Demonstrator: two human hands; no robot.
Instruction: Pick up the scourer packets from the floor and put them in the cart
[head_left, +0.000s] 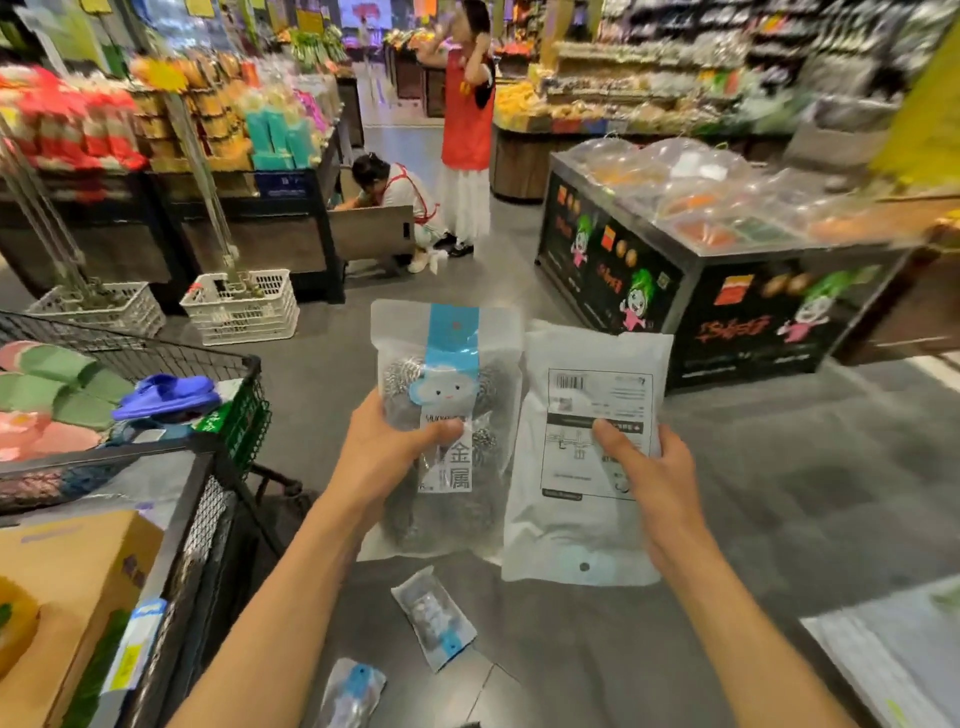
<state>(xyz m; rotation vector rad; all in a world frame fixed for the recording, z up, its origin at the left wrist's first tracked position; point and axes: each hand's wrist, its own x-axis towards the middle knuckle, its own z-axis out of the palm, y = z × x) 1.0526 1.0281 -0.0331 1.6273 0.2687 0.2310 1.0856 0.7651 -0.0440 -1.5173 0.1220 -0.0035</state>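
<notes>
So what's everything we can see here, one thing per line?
held scourer packets: two, white and blue, one in each hand
floor scourer packets: two, clear and blue, on grey floor below the hands
cart: one, black mesh, left, holding goods
white crates: two, by left shelves
display counter: one, black, right
people: two, aisle behind
left hand: grips front-facing packet
right hand: grips back-facing packet
</notes>
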